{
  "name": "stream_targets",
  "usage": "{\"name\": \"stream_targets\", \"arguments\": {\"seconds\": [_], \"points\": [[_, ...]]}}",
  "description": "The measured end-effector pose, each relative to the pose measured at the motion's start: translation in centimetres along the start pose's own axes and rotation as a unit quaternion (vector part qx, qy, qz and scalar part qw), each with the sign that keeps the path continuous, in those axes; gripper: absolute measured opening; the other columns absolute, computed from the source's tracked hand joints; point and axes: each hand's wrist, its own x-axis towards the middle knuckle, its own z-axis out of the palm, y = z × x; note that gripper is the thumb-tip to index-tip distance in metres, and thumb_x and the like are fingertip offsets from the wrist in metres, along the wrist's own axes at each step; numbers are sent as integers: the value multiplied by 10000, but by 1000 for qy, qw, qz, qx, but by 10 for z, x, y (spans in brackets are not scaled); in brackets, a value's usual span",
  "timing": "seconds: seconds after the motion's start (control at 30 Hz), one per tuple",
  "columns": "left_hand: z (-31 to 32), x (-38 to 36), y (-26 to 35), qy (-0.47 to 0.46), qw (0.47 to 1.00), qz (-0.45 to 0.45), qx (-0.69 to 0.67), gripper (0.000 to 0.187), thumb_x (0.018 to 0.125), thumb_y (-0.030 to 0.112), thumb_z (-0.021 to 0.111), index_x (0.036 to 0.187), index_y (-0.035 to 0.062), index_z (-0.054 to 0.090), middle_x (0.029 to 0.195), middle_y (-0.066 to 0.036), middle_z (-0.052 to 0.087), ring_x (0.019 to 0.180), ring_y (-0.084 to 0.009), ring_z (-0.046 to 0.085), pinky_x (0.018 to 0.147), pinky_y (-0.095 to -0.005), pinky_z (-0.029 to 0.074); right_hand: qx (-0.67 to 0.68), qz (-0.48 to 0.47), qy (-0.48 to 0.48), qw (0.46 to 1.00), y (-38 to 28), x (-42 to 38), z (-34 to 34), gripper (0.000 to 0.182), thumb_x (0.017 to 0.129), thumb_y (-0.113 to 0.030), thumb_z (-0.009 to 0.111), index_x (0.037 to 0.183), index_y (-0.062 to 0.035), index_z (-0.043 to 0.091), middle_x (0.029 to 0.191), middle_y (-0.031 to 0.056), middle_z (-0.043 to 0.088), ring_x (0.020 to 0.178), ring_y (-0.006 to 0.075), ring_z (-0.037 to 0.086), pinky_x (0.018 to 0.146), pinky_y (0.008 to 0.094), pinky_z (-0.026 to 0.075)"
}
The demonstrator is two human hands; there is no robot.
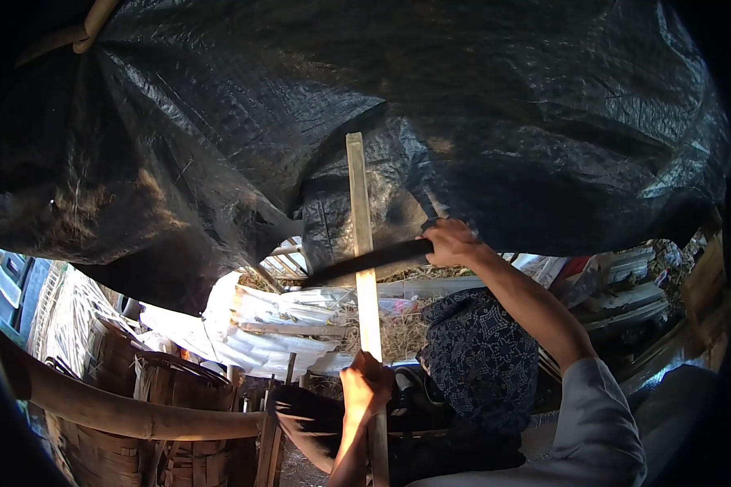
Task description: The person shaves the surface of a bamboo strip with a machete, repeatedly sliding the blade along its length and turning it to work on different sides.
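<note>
Evidently, a cluttered work spot is screened by a dark tarp [479, 89].
A pale strip [360, 195] is held mid-view, its long axis running from the near edge toward the tarp; its lower part is clamped in the fingers of the left hand [365, 385]. A dark knife [369, 261], tip leftward, is crossed over it, gripped by the right hand's [451, 242] fingers. Leftward room is bounded by a bamboo pole [146, 416].

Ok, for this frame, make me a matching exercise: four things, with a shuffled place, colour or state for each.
1. Machete
2. Bamboo strip
3. Tarpaulin
4. Cloth

A. Dark with a pale pattern
B. Gripped in the left hand
C. Hanging across the top of the view
D. Held by the right hand

Pairs: 1-D, 2-B, 3-C, 4-A
</note>
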Motion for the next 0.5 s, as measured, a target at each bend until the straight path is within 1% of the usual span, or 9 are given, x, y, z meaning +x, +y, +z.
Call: {"name": "stream_targets", "arguments": {"seconds": [0.07, 0.13, 0.2, 0.23, 0.33, 0.37, 0.4, 0.47, 0.5], "points": [[-3, -2, 4, -3, 1000, -6, 6, 168, 693, 61, 633, 685, 13, 471, 529, -74, 539, 494, -99, 522, 483, -277, 427, 91, 220, -35, 971, -4, 5, -1, 314, 870, -330, 494, 839, -64, 658, 628, 125, 612, 558, 300, 603, 592, 412, 493], [2, -1, 11, -29, 999, 21, 41, 156, 686, 57, 635, 706, 5, 489, 543, -78, 554, 502, -106, 540, 490, -283, 435, 129, 235, -40, 963, -10, 4, -11, 317, 887, -310, 481, 823, -54, 657, 647, 139, 618, 564, 297, 603, 570, 413, 484], [9, 1, 10, -37, 999, 18, 16, 158, 676, 53, 639, 723, -3, 499, 540, -70, 547, 489, -110, 527, 487, -281, 431, 132, 121, -111, 978, -9, -2, -15, 222, 825, -256, 552, 820, -66, 665, 664, 139, 619, 595, 302, 607, 587, 423, 484], [12, 3, 10, -28, 998, 47, 7, 173, 669, 38, 639, 686, 11, 469, 508, -50, 518, 456, -102, 502, 452, -280, 417, 20, -43, -65, 997, 15, -1, 16, 180, 738, -214, 606, 843, -85, 674, 691, 137, 624, 634, 305, 611, 603, 424, 484], [8, 5, 8, -16, 998, 59, 18, 197, 665, 33, 636, 656, 27, 439, 492, -39, 501, 436, -102, 492, 431, -283, 410, -42, -105, -40, 993, 6, -5, 3, 209, 676, -190, 614, 855, -101, 674, 705, 130, 626, 658, 297, 615, 617, 422, 486], [1, 5, 6, -12, 998, 43, 39, 194, 668, 42, 634, 662, 29, 440, 509, -48, 512, 448, -111, 507, 443, -286, 417, -14, -62, -16, 998, 4, -7, 0, 196, 741, -221, 601, 861, -82, 669, 712, 140, 630, 655, 301, 615, 607, 426, 482], [-4, 7, 6, -5, 998, 31, 58, 192, 670, 51, 631, 667, 31, 440, 525, -56, 523, 461, -119, 522, 456, -290, 424, -13, -64, -15, 998, 5, -3, 3, 196, 741, -221, 601, 861, -82, 669, 712, 140, 630, 655, 301, 615, 607, 426, 482], [-9, 9, 5, 2, 999, 48, 9, 204, 677, 57, 632, 664, 31, 430, 508, -56, 506, 438, -132, 528, 432, -295, 426, 124, 203, -91, 967, 7, 6, 12, 226, 811, -256, 565, 854, -57, 661, 725, 155, 632, 660, 308, 614, 607, 425, 481], [-7, 11, -1, 1, 997, 72, 21, 206, 679, 62, 636, 670, 28, 433, 506, -57, 506, 428, -135, 527, 425, -296, 427, 119, 236, -98, 959, -8, 4, -3, 288, 865, -288, 521, 833, -34, 654, 717, 159, 632, 662, 307, 615, 604, 419, 480]]}}
